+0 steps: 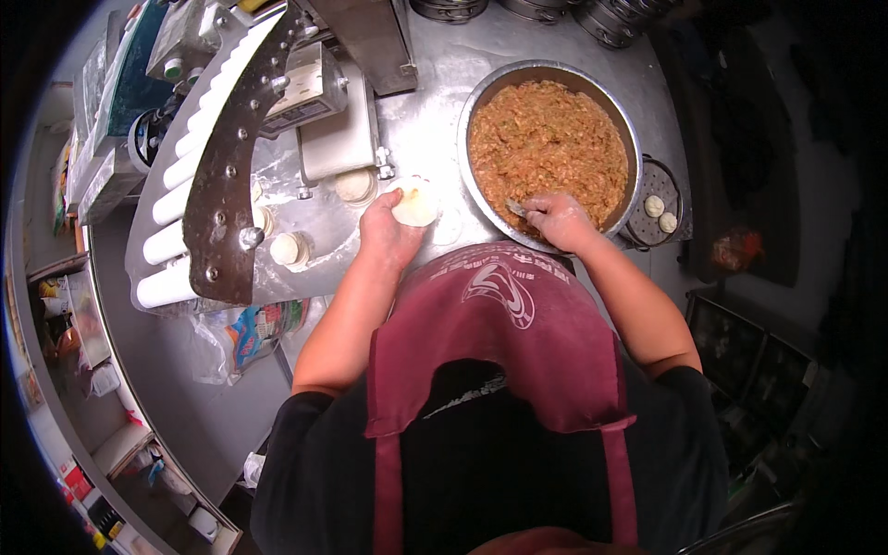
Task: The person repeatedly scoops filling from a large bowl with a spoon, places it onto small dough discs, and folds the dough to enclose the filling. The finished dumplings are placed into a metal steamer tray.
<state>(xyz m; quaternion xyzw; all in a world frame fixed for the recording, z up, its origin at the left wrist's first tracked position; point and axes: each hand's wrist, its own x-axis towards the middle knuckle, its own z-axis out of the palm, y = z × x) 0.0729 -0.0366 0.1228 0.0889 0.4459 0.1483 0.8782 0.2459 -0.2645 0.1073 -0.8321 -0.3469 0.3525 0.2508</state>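
My left hand (394, 225) holds a round, flat dough wrapper (417, 202) with the thumb over its edge; a small smear of filling shows on the wrapper. In my right hand (560, 220) is a small spreading tool (515, 207), its end at the meat filling (548, 146). The filling lies in a large steel bowl (463, 156), and my right hand is over the bowl's near rim. Stacks of round wrappers (288, 250) rest left of my left hand, another stack (355, 186) just beyond it. Two pleated buns (654, 206) sit on a perforated round steamer tray (642, 182) right of the bowl.
A roller conveyor with a metal side plate (225, 173) stands at the left on the floured steel table (433, 41). Near it are a boxy scale-like device (305, 90) and a pale platform (340, 139). Several metal steamer rings (449, 8) line the far edge.
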